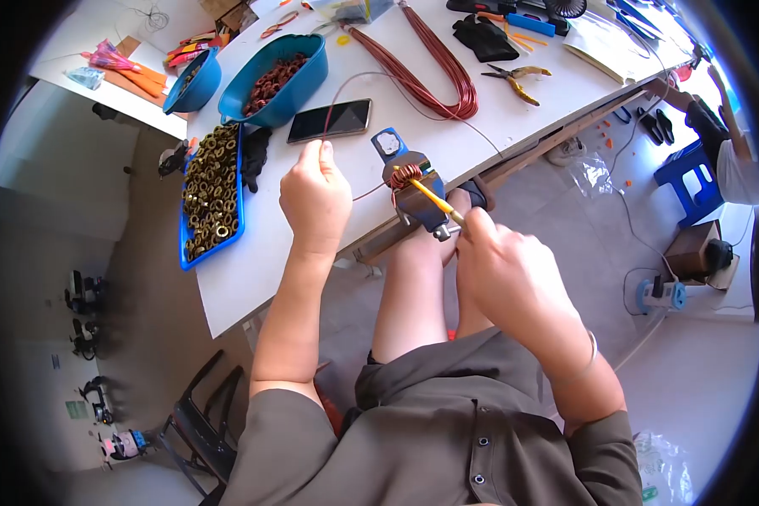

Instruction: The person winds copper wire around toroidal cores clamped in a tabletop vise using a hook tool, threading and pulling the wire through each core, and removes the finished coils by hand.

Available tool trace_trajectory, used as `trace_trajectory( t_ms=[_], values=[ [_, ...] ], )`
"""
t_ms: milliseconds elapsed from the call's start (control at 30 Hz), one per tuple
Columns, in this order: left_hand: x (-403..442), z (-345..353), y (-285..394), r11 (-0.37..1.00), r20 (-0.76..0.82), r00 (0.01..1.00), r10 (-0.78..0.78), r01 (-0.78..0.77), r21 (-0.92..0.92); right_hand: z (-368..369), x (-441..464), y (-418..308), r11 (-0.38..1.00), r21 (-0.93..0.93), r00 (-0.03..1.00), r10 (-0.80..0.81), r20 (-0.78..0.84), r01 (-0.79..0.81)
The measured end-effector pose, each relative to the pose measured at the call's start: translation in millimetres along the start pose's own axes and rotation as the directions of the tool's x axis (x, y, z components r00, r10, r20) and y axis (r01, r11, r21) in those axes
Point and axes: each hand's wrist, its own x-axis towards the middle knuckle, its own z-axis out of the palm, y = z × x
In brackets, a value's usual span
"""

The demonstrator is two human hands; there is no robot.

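A blue vise (419, 192) is fixed at the table's near edge, with a small ring (406, 175) wound in copper wire at its top. My right hand (502, 253) is closed round a yellow-shafted tool (431, 196) whose tip reaches the wound ring. To the left of the vise, my left hand (315, 192) pinches a thin copper wire (369, 193); the wire runs from the ring to my fingers, and a loop of it arcs above the hand over the table. A phone (330, 121) lies just beyond my left hand.
On the white table (228, 295) are a blue tray of rings (212, 194), a teal basin of wound rings (277, 78), a copper wire bundle (422, 76), pliers (517, 82) and a black glove (483, 40). A blue stool (689, 184) and another person's arm (732, 101) are at the right.
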Motion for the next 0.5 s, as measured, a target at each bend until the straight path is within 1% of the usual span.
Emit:
trace_trajectory(
  t_ms=[33,67,100,133,200,233,267,333,367,400,433,467,500],
  values=[
    [-2.1,-2.4,2.5,1.0,-0.065,0.998,0.009,-0.011,-0.027,9.5,-6.4,5.3,0.999,0.038,0.999,0.005,-0.037,-0.004],
    [1.0,-0.3,2.8,0.999,-0.094,0.995,0.021,-0.024,-0.026,20.3,-11.4,10.4,0.997,0.08,0.997,0.012,-0.074,-0.006],
    [9.5,6.3,2.3,0.999,-0.124,0.992,0.039,-0.043,-0.023,20.9,-14.8,8.3,0.987,0.164,0.998,0.016,-0.058,-0.007],
    [19.5,11.1,5.2,0.996,-0.178,0.98,0.088,-0.089,0.004,27.3,-17.4,9.9,0.984,0.176,0.998,0.009,-0.066,0.003],
    [43.4,13.3,14.6,0.998,-0.122,0.991,0.062,-0.058,0.037,44.8,-21.7,13.9,0.915,0.374,0.974,-0.073,-0.214,0.151],
    [50.4,14.7,26.5,0.997,-0.124,0.991,0.052,-0.043,0.071,46.4,-24.7,10.6,0.897,0.43,0.983,-0.031,-0.18,0.107],
    [57.1,22.3,29.7,0.996,-0.104,0.994,0.033,-0.024,0.087,47.7,-31.7,9.3,0.893,0.435,0.981,-0.032,-0.19,0.114],
    [57.9,33.1,37.8,0.998,-0.065,0.996,0.062,-0.061,0.016,44.9,-38.6,6.1,0.826,0.558,0.985,0.03,-0.171,0.072],
    [52.9,34.5,40.8,0.994,0.037,0.998,0.056,-0.052,-0.098,40.7,-46.4,5.4,0.817,0.576,0.992,0.075,-0.097,-0.006],
    [45.0,31.1,48.8,0.964,0.157,0.988,-0.003,0.045,-0.262,37.5,-55.8,7.0,0.798,0.601,0.995,0.088,-0.052,-0.039],
    [36.8,28.5,52.9,0.9,0.289,0.956,-0.042,0.162,-0.404,35.3,-64.8,8.7,0.777,0.624,0.995,0.101,0.0,-0.079],
    [30.8,28.0,54.2,0.879,0.32,0.947,-0.007,0.158,-0.449,30.1,-72.3,7.9,0.744,0.654,0.99,0.121,0.067,-0.135],
    [24.4,27.8,53.7,0.855,0.352,0.936,0.027,0.161,-0.493,26.9,-80.7,7.8,0.75,0.646,0.989,0.13,0.066,-0.142]
  ],
)
